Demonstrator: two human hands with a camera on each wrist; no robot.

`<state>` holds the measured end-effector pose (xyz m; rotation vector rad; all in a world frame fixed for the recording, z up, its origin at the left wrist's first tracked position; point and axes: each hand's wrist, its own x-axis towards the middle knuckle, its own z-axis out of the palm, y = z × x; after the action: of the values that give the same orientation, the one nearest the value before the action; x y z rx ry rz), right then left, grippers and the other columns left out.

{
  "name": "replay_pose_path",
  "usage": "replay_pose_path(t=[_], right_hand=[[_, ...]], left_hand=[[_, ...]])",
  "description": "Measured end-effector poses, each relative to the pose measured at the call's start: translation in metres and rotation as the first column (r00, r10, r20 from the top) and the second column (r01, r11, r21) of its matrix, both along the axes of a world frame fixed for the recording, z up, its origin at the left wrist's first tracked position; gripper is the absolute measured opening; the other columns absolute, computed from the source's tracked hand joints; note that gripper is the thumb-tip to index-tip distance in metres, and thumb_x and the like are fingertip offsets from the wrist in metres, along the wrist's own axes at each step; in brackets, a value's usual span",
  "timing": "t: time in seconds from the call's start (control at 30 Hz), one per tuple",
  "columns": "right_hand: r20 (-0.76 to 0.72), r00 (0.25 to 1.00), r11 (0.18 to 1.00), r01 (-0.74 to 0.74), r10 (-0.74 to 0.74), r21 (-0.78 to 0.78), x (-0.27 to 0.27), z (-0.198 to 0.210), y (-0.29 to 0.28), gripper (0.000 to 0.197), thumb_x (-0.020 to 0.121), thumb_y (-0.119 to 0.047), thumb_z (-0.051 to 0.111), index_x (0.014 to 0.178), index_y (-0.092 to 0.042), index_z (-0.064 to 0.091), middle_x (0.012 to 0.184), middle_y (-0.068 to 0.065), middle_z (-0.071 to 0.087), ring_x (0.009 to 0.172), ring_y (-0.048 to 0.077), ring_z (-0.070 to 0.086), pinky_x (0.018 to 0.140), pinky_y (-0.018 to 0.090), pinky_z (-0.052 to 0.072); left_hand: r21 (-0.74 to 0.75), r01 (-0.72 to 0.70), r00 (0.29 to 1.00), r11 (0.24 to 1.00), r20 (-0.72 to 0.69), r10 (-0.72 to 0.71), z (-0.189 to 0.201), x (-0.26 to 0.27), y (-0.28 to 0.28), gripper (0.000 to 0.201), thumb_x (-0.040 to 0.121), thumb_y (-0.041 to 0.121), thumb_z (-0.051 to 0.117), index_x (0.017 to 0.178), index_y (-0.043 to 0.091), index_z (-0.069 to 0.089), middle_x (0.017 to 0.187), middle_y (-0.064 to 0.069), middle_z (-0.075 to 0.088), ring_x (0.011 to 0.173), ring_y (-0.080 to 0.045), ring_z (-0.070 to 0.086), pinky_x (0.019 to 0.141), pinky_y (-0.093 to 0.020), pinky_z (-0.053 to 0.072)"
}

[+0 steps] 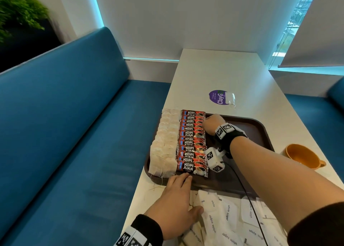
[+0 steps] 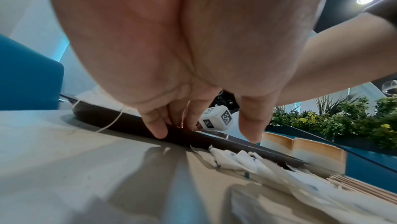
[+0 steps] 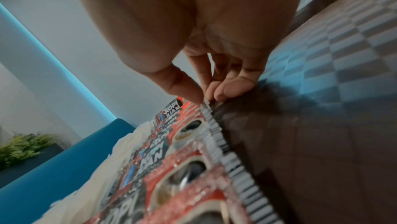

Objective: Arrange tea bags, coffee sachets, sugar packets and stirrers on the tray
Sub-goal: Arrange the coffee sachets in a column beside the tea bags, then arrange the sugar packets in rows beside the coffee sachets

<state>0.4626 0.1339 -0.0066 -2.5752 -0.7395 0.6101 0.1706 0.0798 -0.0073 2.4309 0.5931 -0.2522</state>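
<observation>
Left hand [image 1: 175, 201] is lying flat and relaxed from the head camera, fingertips touching the near rim of the brown tray [image 1: 247, 128], thumb on the sugar packets [image 1: 223, 214] heaped on the white surface [image 1: 214, 72]. Right hand [image 1: 213, 124] is reaching over the tray, fingers curled at the right edge of the coffee sachets [image 1: 192, 143], which are lying in a row beside the tea bags [image 1: 165, 143]. Over to the left wrist: straight fingers [image 2: 158, 129] are pressing the tray's rim, stirrers [image 2: 361, 187] lying beyond the packets. Right wrist now: thumb [image 3: 182, 86] and fingertips are pinching a sachet's serrated edge.
</observation>
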Motion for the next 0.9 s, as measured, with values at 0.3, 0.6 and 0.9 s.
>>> replay_pose_path(t=[0.3,0.6,0.9], right_hand=[[-0.083,0.99,0.987,0.123,-0.114,0.106,0.002,0.007,-0.007,0.025,0.097,-0.017,0.054,0.073,-0.012,0.052,0.086,0.008,0.057,0.078,0.023,0.055,0.07,0.034,0.052],[-0.186,0.981,0.954,0.006,0.052,0.299,-0.05,0.069,-0.116,0.02,0.089,-0.008,0.068,0.104,-0.019,0.074,0.087,0.0,0.068,0.076,0.014,0.061,0.074,0.031,0.053],[-0.238,0.966,0.972,-0.042,0.098,0.229,-0.16,0.072,-0.31,0.015,0.095,-0.021,0.068,0.101,-0.034,0.074,0.098,-0.007,0.072,0.088,0.01,0.067,0.077,0.027,0.055]], left_hand=[[-0.029,-0.01,1.0,1.0,0.029,0.011,0.001,-0.002,0.002,0.082,0.1,0.049,0.053,0.162,0.02,0.01,0.167,0.012,0.008,0.152,-0.007,-0.003,0.126,-0.028,0.008],[-0.032,-0.096,0.938,0.995,0.331,0.101,0.028,-0.047,0.006,0.03,0.1,0.03,0.059,0.128,0.038,0.058,0.12,0.026,0.055,0.113,0.011,0.046,0.096,-0.007,0.037],[-0.066,-0.091,0.975,0.994,0.196,0.102,0.013,-0.137,-0.056,0.026,0.097,0.032,0.063,0.119,0.044,0.055,0.116,0.026,0.05,0.115,0.007,0.044,0.09,-0.004,0.035]])
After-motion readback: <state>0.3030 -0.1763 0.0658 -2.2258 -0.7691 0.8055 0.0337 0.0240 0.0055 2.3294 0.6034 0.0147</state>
